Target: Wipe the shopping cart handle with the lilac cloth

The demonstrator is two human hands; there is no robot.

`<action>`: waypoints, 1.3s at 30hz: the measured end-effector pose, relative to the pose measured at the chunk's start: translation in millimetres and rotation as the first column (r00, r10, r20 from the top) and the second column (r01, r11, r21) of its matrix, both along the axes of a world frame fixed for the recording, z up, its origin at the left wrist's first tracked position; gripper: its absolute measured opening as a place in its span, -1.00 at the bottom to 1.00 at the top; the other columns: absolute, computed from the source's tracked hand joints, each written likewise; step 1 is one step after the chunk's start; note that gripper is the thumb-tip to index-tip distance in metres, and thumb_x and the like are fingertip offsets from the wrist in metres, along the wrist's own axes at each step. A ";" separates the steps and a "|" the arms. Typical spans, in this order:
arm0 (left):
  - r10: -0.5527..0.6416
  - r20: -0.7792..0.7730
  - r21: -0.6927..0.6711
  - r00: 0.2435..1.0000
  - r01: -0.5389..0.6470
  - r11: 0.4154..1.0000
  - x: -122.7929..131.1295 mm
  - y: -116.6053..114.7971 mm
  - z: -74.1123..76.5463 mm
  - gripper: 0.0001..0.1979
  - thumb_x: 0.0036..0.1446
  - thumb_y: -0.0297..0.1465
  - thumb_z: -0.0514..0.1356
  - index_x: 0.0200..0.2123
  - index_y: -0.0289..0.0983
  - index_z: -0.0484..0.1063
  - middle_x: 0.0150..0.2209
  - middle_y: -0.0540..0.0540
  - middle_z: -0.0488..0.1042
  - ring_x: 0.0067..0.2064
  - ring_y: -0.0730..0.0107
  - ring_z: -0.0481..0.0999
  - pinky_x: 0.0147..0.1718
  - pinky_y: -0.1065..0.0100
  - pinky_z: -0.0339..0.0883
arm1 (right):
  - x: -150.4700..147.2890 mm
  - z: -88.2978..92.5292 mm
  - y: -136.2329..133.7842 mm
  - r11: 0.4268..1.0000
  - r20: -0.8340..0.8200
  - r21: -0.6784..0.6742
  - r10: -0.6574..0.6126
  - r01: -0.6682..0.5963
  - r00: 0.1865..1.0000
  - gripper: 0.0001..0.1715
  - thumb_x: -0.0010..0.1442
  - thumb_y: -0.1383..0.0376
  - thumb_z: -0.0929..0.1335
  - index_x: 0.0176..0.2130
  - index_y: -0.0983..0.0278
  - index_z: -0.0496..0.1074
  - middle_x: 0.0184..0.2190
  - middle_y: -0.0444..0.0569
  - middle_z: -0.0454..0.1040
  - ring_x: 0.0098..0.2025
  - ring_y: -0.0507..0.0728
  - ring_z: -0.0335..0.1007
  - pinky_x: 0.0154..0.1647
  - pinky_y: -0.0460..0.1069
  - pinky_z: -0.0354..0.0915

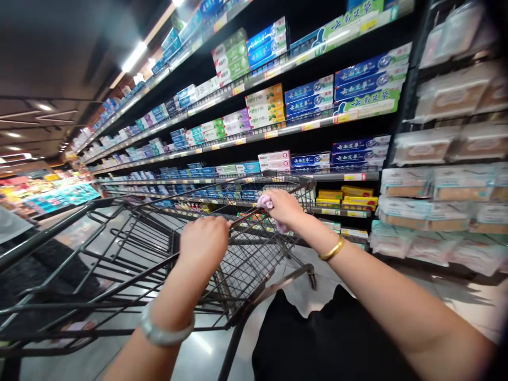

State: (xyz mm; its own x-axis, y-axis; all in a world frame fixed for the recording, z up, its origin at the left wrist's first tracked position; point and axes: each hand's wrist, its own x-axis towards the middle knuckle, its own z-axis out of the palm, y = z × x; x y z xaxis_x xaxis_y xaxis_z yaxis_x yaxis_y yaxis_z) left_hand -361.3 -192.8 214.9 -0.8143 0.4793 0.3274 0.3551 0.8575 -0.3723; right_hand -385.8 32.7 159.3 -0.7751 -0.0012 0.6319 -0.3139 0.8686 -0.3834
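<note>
The wire shopping cart [254,256] fills the lower left and centre of the frame. The left hand [204,241] is closed around its handle bar. Just to the right, the right hand [284,206] grips a pink cloth [265,201] against the bar. Toothpaste shelves [265,106] span the top.

So the left hand [204,241] has a chunky pale, glassy-looking bangle [166,333] at the wrist, well back from the fingers, the right hand [284,207] wears a thin gold bangle [332,250] just as far back from its fingers, and there's black clothing [317,338] lower down behind both wrists.
</note>
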 end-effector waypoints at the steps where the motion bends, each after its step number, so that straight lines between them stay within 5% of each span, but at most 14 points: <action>1: 0.037 0.011 0.002 0.999 -0.037 0.999 1.4 -8.5 0.3 -0.49 0.43 -0.22 -0.18 -0.21 -0.32 0.50 -0.25 -0.32 0.61 -0.15 -0.14 0.64 -0.19 0.03 0.44 | 2.3 2.1 -11.8 0.999 -0.024 0.009 0.038 -0.037 0.999 -0.65 0.06 0.53 0.37 -0.19 0.17 0.53 -0.16 -0.04 0.60 -0.11 0.18 0.45 -0.07 0.05 0.32; 5: 0.072 0.041 -0.007 0.997 -0.072 0.997 0.7 -17.5 -4.4 -0.50 0.43 -0.26 -0.22 -0.17 -0.28 0.50 -0.29 -0.27 0.63 -0.25 -0.05 0.66 -0.31 0.11 0.45 | 7.5 0.6 -48.4 0.931 -0.136 0.098 0.363 -0.352 0.922 -0.51 0.11 0.51 0.35 0.01 0.16 0.48 0.04 -0.04 0.56 0.07 0.18 0.42 0.12 0.09 0.31; 11: 0.081 0.019 0.034 0.997 -0.082 0.996 -8.1 8.5 -10.5 -0.50 0.44 -0.24 -0.22 -0.12 -0.30 0.49 -0.27 -0.29 0.63 -0.23 -0.07 0.66 -0.28 0.08 0.48 | 0.9 -11.9 -46.5 0.985 -0.172 -0.092 0.129 -0.146 0.977 -0.51 0.11 0.54 0.31 0.00 0.20 0.49 0.05 0.02 0.56 0.14 0.22 0.41 0.33 0.24 0.17; 15: 0.065 0.026 0.053 0.998 -0.067 0.996 -13.1 26.6 -12.1 -0.61 0.39 -0.39 -0.14 -0.10 -0.33 0.48 -0.24 -0.31 0.63 -0.20 -0.05 0.67 -0.25 0.09 0.50 | -3.4 -26.7 -42.2 0.960 -0.296 -0.051 0.250 -0.277 0.922 -0.44 0.09 0.54 0.30 0.05 0.19 0.47 0.13 0.01 0.51 0.22 0.18 0.35 0.35 0.17 0.20; 18: 0.068 0.002 0.082 0.998 -0.067 0.994 -16.3 43.8 -13.6 -0.53 0.43 -0.30 -0.19 -0.10 -0.38 0.47 -0.27 -0.38 0.62 -0.21 -0.04 0.68 -0.26 0.10 0.51 | -12.0 -42.1 -34.0 0.968 -0.340 -0.241 -0.014 -0.073 0.940 -0.47 0.08 0.55 0.29 0.01 0.22 0.50 0.12 0.08 0.50 0.19 0.24 0.35 0.27 0.21 0.26; 20: 0.069 -0.003 0.099 0.998 -0.068 0.993 -18.7 55.7 -13.9 -0.52 0.43 -0.29 -0.19 -0.12 -0.39 0.48 -0.28 -0.39 0.62 -0.22 -0.01 0.68 -0.27 0.14 0.51 | -18.8 -50.3 -35.8 0.898 -0.343 -0.433 -0.243 0.077 0.907 -0.47 0.11 0.55 0.27 0.02 0.24 0.49 0.13 0.14 0.46 0.20 0.26 0.32 0.27 0.24 0.26; 25: 0.080 -0.001 0.117 0.997 -0.079 0.990 -22.3 80.0 -14.3 -0.64 0.37 -0.43 -0.11 -0.13 -0.38 0.47 -0.28 -0.38 0.63 -0.21 0.03 0.69 -0.27 0.19 0.50 | -32.2 -79.9 -50.0 0.896 -0.463 -0.440 -0.170 -0.059 0.870 -0.51 0.18 0.46 0.30 0.09 0.19 0.45 0.14 0.09 0.41 0.24 0.22 0.29 0.30 0.18 0.28; 30: 0.102 -0.039 0.125 0.994 -0.097 0.987 -18.1 96.4 -18.6 -0.49 0.43 -0.30 -0.24 -0.14 -0.38 0.47 -0.32 -0.40 0.61 -0.23 -0.09 0.68 -0.32 0.08 0.49 | -34.4 -131.0 -33.3 0.792 -0.280 -0.607 -0.293 0.068 0.914 -0.46 0.03 0.53 0.28 -0.01 0.21 0.46 0.05 0.15 0.42 0.16 0.28 0.38 0.24 0.27 0.36; 33: 0.125 -0.053 0.126 0.991 -0.118 0.985 -15.6 102.8 -20.5 -0.49 0.42 -0.28 -0.23 -0.15 -0.37 0.47 -0.34 -0.39 0.61 -0.24 -0.07 0.68 -0.31 0.11 0.48 | -24.8 -127.1 -34.0 0.749 -0.331 -0.663 -0.302 0.007 0.894 -0.43 0.05 0.51 0.25 0.04 0.20 0.41 0.02 0.13 0.44 0.12 0.28 0.40 0.19 0.29 0.39; 36: 0.153 -0.053 0.113 0.987 -0.147 0.983 -14.6 107.1 -21.4 -0.53 0.42 -0.28 -0.19 -0.17 -0.34 0.47 -0.36 -0.35 0.61 -0.26 -0.02 0.68 -0.32 0.17 0.47 | -15.7 -110.4 -38.0 0.795 -0.511 -0.567 -0.131 -0.218 0.850 -0.45 0.16 0.46 0.28 0.12 0.15 0.37 0.12 0.10 0.40 0.23 0.24 0.33 0.29 0.23 0.32; 39: 0.175 -0.075 0.094 0.982 -0.168 0.981 -14.1 111.5 -23.0 -0.51 0.42 -0.26 -0.22 -0.16 -0.32 0.47 -0.36 -0.33 0.61 -0.24 -0.07 0.67 -0.31 0.11 0.47 | -18.6 -116.5 -33.3 0.811 -0.501 -0.546 -0.115 -0.211 0.858 -0.51 0.16 0.44 0.29 0.07 0.16 0.41 0.12 0.11 0.40 0.23 0.25 0.31 0.30 0.24 0.30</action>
State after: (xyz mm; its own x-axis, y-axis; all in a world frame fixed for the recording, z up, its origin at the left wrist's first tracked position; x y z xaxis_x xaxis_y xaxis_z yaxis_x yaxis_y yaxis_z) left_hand -375.4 -81.3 191.9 -0.8502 0.3021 0.4312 0.1712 0.9331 -0.3161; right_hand -404.4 -0.7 42.8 -0.3684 0.4509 0.8130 -0.6320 0.5199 -0.5747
